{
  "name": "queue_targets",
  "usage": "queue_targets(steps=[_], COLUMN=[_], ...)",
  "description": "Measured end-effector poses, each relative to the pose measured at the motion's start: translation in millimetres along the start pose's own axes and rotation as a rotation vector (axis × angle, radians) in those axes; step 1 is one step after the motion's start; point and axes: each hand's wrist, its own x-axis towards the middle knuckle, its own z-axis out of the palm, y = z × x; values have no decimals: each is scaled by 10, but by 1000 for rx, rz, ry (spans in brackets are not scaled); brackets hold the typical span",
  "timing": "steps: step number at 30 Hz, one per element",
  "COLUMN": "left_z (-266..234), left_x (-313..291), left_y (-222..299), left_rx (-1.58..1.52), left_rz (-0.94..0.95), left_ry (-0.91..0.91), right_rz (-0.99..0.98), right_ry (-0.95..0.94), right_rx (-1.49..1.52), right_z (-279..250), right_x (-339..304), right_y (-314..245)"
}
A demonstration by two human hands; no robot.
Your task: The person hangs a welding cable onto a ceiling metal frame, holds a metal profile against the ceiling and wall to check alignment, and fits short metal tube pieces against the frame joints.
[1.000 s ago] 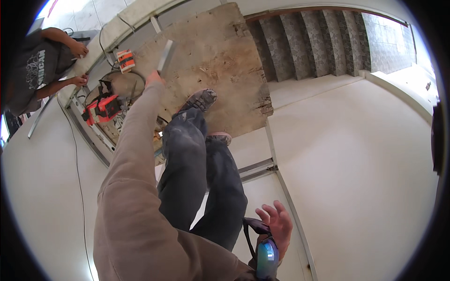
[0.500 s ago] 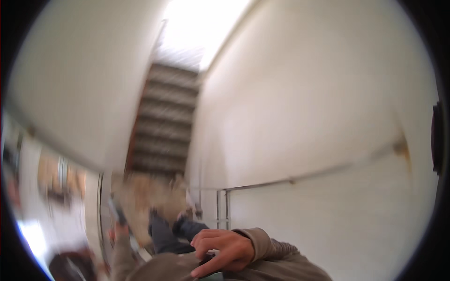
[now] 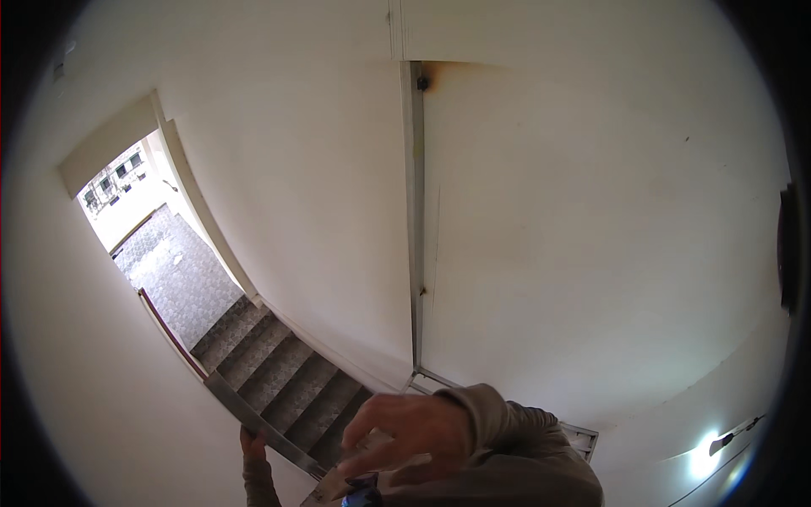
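My left hand is closed around a long, flat grey strip that slants down beside the stairs. Part of its fingers is hidden behind that strip. In front of my body, my right hand is bent at the knuckles, somewhat blurred, with a gap between thumb and fingers. Nothing shows gripped in it. Just under its thumb sits a small dark blue object whose kind I cannot make out.
Grey stone steps run at the lower left, with a tiled landing and bright doorway beyond. A reddish edging borders the steps. A metal rail runs along the pale wall. A lit lamp glows at lower right.
My view has swung to the right, so the stairs now lie at the left and the wall rail stands upright in the middle. My legs have left the view. The left hand still holds the strip.
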Motion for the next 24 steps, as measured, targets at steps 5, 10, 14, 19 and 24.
queue_targets(steps=[5,10,14,19,24], left_z=[988,2295,3169,4010,4579], left_x=[223,305,402,570,1301], left_y=[2714,4177,5253,6722,7790], left_rx=[-242,-393,-248,-43,99], left_rz=[419,651,918,1077,1174], left_ry=[-110,-178,-264,-159,-51], right_rz=[279,194,92,-102,-157], right_ry=[433,767,871,749,694], right_rx=[-901,-1384,-1589,-1759,-1787], right_z=[-1195,-2631,-3551,-4044,-4080], right_x=[-420,-803,-1131,-1326,-1383], right_y=[-184,-506,-683,-594,-574])
